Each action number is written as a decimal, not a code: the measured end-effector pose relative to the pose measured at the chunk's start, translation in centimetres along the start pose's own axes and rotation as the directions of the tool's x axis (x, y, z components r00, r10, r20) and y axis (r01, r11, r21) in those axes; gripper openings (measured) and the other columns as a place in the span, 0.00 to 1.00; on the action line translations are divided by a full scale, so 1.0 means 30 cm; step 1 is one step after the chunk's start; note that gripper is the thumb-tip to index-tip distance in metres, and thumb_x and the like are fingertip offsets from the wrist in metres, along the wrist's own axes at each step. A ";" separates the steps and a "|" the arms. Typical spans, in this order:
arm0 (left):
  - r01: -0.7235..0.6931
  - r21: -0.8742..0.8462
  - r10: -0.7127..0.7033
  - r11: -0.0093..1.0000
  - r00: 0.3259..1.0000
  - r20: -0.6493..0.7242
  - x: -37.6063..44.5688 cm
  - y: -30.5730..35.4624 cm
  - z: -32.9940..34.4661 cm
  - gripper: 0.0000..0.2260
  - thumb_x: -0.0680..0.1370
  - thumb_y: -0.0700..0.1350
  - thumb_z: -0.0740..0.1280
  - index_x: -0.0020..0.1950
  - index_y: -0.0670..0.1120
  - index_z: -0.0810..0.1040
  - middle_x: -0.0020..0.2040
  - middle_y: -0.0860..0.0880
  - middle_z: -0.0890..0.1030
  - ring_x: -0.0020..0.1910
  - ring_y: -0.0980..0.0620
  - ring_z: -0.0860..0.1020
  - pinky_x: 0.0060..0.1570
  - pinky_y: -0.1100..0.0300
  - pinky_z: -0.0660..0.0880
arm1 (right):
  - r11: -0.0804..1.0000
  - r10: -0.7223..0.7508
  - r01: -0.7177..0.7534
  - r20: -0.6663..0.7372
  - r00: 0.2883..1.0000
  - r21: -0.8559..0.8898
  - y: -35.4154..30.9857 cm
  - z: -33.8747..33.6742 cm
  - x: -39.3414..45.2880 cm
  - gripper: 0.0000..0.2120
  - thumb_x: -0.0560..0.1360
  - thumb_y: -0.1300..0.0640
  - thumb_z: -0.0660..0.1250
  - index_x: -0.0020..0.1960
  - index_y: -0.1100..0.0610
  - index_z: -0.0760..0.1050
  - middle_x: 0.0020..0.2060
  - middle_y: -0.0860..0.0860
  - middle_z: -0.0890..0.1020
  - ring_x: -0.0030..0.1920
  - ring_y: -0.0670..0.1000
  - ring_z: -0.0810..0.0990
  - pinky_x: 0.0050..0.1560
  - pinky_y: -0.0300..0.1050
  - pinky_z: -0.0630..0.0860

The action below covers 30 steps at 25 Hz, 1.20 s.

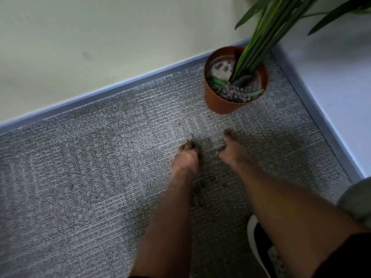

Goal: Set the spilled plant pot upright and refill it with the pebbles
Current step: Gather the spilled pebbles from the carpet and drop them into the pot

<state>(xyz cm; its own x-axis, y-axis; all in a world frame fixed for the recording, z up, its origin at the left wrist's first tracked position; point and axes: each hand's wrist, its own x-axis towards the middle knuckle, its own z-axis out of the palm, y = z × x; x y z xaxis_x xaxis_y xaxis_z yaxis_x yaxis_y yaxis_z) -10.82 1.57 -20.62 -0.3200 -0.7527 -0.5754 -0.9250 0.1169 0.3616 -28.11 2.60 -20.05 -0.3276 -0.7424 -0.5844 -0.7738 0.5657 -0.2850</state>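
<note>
The terracotta plant pot (224, 105) stands upright in the corner of the carpet, with long green stems rising from it. Grey-purple pebbles (236, 93) fill its near side, and a pale bare patch shows at its far side. A few loose pebbles (207, 140) lie on the carpet in front of the pot. My left hand (187, 157) is down on the carpet with its fingertips bunched, pinching a small pebble. My right hand (230, 149) rests on the carpet to the right of it, with a finger stretched forward and the thumb spread out, holding nothing.
Grey carpet (90, 177) covers the floor. A pale wall with a blue-grey skirting (120, 85) runs along the back, and another wall (331, 87) closes the right side. My shoe (261, 243) is at the lower right. Dark crumbs (197, 197) lie between my forearms.
</note>
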 end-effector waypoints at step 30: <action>-0.017 0.292 -0.042 0.956 0.980 0.194 -0.103 0.007 -0.011 0.22 0.79 0.53 0.65 0.68 0.42 0.74 0.66 0.41 0.78 0.65 0.41 0.79 0.61 0.46 0.78 | 0.687 -0.491 0.632 0.412 0.768 -0.359 0.038 0.155 -0.206 0.34 0.69 0.44 0.76 0.69 0.51 0.66 0.67 0.56 0.69 0.57 0.61 0.79 0.52 0.54 0.79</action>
<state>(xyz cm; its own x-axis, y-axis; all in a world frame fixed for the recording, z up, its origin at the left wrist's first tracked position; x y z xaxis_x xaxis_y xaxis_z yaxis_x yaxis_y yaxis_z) -9.95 3.69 -18.52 -0.3144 -0.6169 -0.7216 -0.9391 0.3133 0.1413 -24.44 9.50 -20.29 0.3519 -0.6999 -0.6215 -0.9330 -0.2092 -0.2927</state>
